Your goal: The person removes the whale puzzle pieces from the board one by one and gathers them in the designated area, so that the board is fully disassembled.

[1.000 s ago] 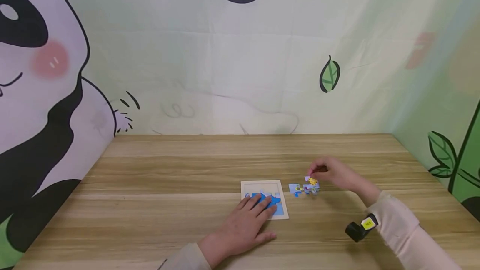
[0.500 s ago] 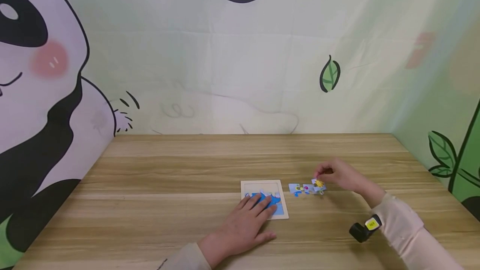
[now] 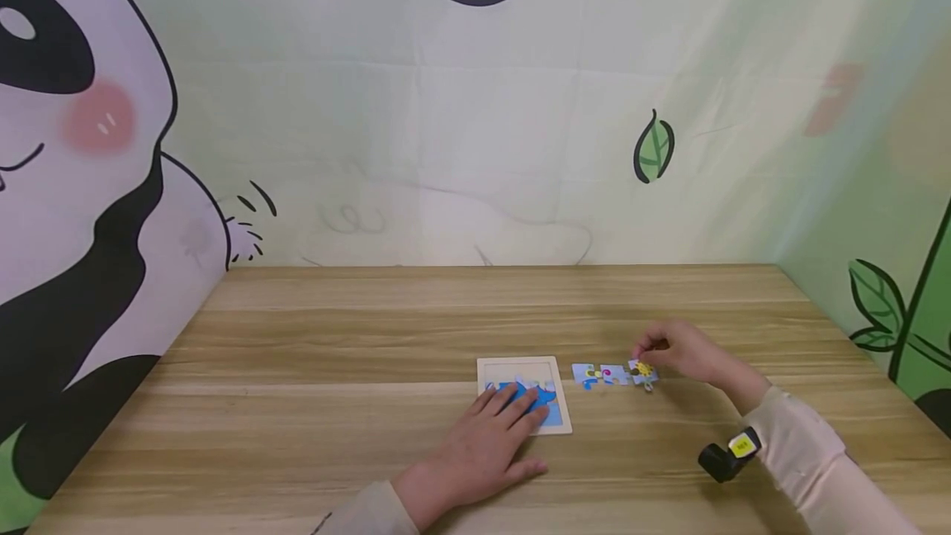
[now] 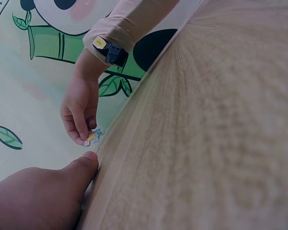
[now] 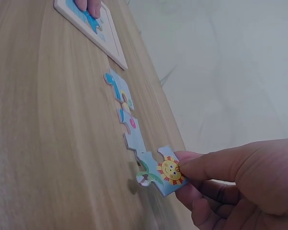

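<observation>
Between thumb and fingers, my right hand point(image 3: 679, 351) pinches a puzzle piece point(image 5: 164, 171) printed with a yellow sun and part of a palm tree. In the right wrist view this piece is tilted, its edge at the end of a row. Two more pieces make up that row: a middle one point(image 5: 131, 130) with a pink spot and one point(image 5: 119, 88) with blue on it, nearer the frame. My left hand point(image 3: 479, 452) lies with fingers spread on the wooden puzzle frame point(image 3: 562, 403), covering part of the blue picture inside.
Wood-grain table point(image 3: 334, 337) stretches around the frame and pieces. Behind it hangs a pale printed backdrop point(image 3: 483, 147) with leaves and a panda. A black wrist camera point(image 3: 728, 456) sits on the right sleeve.
The right hand has shifted right with the sun piece, uncovering the middle piece and bringing the sun piece to the row's right end. The left hand has stayed on the frame.
</observation>
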### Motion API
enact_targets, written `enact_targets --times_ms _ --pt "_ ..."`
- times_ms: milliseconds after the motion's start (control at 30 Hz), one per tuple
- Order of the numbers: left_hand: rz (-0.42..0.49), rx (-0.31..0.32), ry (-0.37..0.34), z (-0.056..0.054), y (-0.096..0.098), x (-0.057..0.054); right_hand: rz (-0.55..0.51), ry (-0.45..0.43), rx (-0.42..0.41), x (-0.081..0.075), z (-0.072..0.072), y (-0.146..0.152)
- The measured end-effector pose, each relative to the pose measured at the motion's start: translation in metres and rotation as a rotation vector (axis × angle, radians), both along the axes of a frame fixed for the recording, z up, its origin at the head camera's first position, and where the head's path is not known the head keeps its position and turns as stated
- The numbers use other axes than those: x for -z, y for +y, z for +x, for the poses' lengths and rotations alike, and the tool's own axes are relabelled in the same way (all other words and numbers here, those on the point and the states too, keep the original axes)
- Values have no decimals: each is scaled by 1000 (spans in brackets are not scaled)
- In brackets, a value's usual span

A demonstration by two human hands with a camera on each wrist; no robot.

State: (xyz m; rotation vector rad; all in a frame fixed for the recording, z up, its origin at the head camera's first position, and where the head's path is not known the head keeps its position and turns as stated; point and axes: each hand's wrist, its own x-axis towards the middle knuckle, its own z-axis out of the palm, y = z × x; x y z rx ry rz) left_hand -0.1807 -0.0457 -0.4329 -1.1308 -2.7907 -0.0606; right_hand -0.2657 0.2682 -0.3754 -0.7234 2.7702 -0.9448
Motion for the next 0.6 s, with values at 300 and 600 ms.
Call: enact_targets --times_ms 300,600 --pt "-10 3 -2 0 -1 0 25 -35 37 8 -2 4" --pt "-10 5 4 0 -1 0 34 -94 83 11 -2 4"
